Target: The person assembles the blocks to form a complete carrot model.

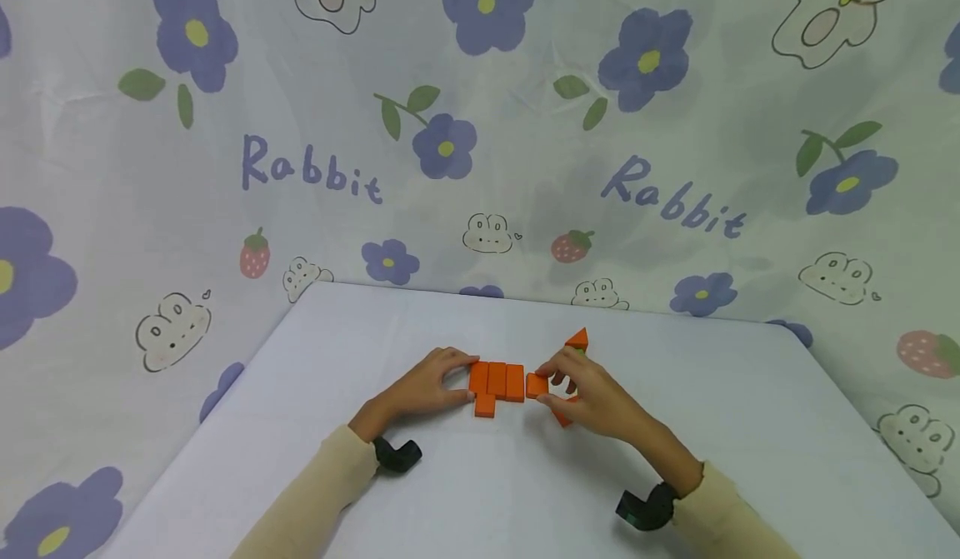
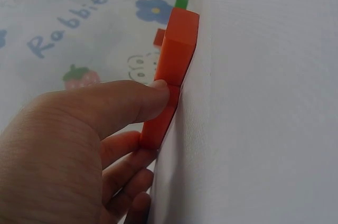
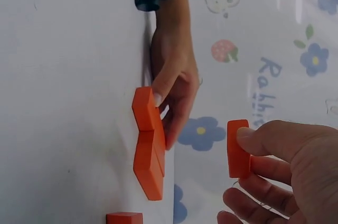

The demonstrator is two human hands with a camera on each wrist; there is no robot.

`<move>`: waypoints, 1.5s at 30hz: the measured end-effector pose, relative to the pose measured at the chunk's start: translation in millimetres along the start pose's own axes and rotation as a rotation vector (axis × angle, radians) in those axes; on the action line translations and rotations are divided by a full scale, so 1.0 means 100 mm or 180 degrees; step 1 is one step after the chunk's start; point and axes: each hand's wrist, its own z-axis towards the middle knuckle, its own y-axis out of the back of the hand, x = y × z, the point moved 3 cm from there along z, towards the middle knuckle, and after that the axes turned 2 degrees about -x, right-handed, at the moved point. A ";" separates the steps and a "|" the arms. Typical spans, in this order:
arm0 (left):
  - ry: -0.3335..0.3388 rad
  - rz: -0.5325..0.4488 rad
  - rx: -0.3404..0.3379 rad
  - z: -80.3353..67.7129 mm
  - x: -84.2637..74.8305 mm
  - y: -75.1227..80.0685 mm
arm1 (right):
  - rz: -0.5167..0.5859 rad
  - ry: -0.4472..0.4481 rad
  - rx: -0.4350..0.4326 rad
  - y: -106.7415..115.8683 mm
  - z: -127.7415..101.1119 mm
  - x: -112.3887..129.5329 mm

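Orange block (image 1: pixel 536 385), small and square, pinched between thumb and fingertips of right hand (image 1: pixel 592 396), held just beside the right end of a row of orange blocks (image 1: pixel 497 380) near the middle of the table (image 1: pixel 750 426). Seen from the right wrist as lifted slightly clear of the surface, thumb (image 3: pixel 264 139) on its top face, other fingers curled beneath. Left hand (image 1: pixel 427 388) pressed against the row's left end, thumb (image 2: pixel 132 102) and fingers curled round the end block (image 2: pixel 171 86), bracing it. One more block (image 1: pixel 485 407) tucked against the row's near side; an orange triangular piece (image 1: pixel 577 339) standing just beyond the right hand, another orange piece (image 1: pixel 562 416) partly hidden under that hand. Probably painted wood: rigid, light, not fragile, with smooth faces likely a little slick and square edges giving a sure purchase. Best taken by two opposite flat faces, fingertips kept high so the lower edge can meet the table and slide flush against its neighbour. Light enough that a careless nudge would likely shift the row, hence the worth of the bracing grip.
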 end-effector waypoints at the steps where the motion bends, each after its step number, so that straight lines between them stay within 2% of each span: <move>1: -0.0007 -0.0007 -0.0001 0.00 0.00 0.00 | -0.0007 -0.0010 0.0015 -0.02 0.02 0.01; 13: -0.0018 -0.0032 -0.0005 0.02 -0.01 0.02 | -0.0134 -0.0124 0.0186 -0.35 0.15 0.02; 21: -0.0063 -0.0082 0.0022 0.03 -0.01 0.00 | -0.0125 0.0007 0.0211 -0.57 0.13 -0.07; 34: -0.0022 -0.0075 0.0036 0.02 -0.03 -0.01 | -0.0385 -0.0066 0.0144 -0.68 0.08 -0.11; 45: -0.0064 -0.0055 0.0021 0.01 -0.03 0.03 | -0.0660 0.0075 0.0014 -0.73 0.07 -0.10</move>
